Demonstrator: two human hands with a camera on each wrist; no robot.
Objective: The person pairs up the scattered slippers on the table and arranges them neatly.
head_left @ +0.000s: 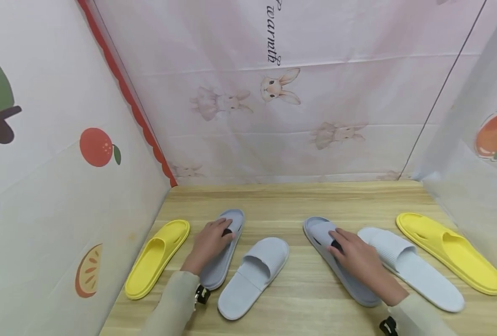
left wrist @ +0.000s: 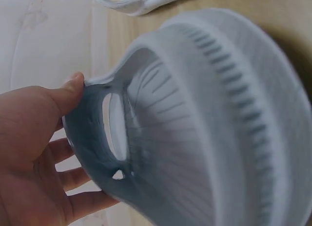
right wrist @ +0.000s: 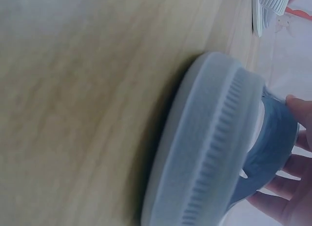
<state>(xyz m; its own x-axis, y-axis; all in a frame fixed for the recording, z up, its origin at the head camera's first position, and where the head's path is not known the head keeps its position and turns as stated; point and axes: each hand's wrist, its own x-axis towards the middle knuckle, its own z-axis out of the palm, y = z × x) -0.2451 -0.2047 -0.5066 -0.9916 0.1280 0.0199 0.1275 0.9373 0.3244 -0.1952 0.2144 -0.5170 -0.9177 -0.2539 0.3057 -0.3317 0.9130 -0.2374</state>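
Toward the left, my left hand (head_left: 210,240) grips the strap of a grey-blue slipper (head_left: 215,273). In the left wrist view, its thumb (left wrist: 73,92) lies at one edge of the strap and the fingers at the other. My right hand (head_left: 355,254) holds the strap of the matching grey-blue slipper (head_left: 363,294), its thumb (right wrist: 295,102) and fingers likewise at the strap's edges. Both slippers point their toes to the far side, and each hand hides part of its strap. The right slipper's sole edge (right wrist: 190,119) lies along the wooden surface.
A light grey slipper (head_left: 269,254) lies right of the left hand; another light grey slipper (head_left: 437,287) lies beside the right hand. Yellow slippers lie at the far left (head_left: 148,266) and far right (head_left: 471,261). Printed fabric walls (head_left: 273,154) enclose the wooden table (head_left: 290,298).
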